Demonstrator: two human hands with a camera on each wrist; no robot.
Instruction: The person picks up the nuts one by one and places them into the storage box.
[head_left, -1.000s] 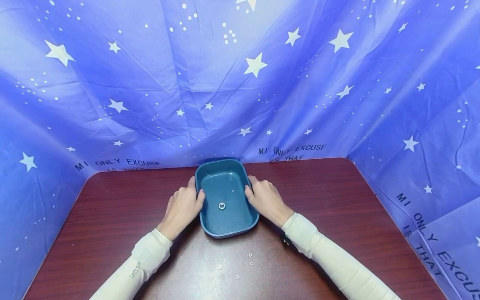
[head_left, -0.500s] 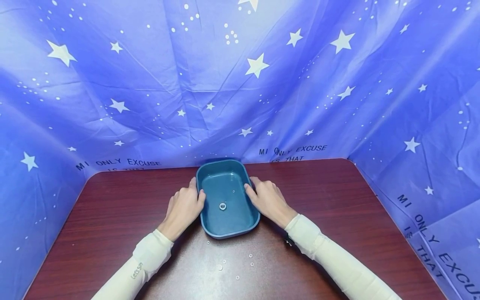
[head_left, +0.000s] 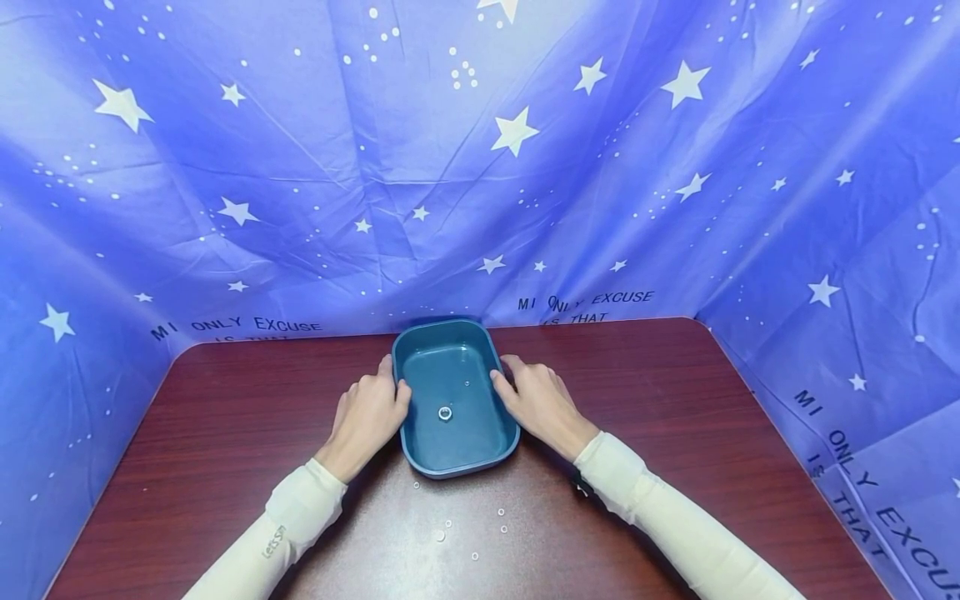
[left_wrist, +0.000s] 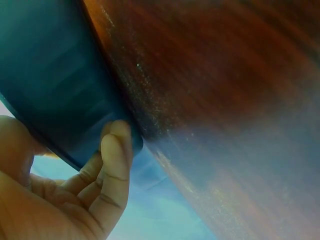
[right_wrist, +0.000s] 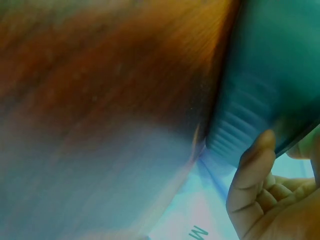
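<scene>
A deep blue-green rectangular tray (head_left: 453, 454) with rounded corners sits toward the back of the table. On its floor lie a silver nut (head_left: 445, 413) and a much smaller metal bit (head_left: 467, 383). My left hand (head_left: 366, 417) holds the tray's left side, thumb over the rim and fingers against the outer wall, as the left wrist view shows. Opposite it, my right hand (head_left: 543, 406) grips the right side, its thumb at the rim. In the right wrist view the right fingers (right_wrist: 252, 172) lie along the ribbed outer wall.
Several small silver rings lie on the brown wooden table (head_left: 637, 375) in front of the tray, among them a ring (head_left: 501, 512) and a larger pale round piece (head_left: 440, 536). Behind the table's back edge hangs a blue star-patterned cloth (head_left: 360, 167).
My right hand and wrist have shifted slightly outward to the right, still on the tray's side. The tray, its contents and my left hand look the same.
</scene>
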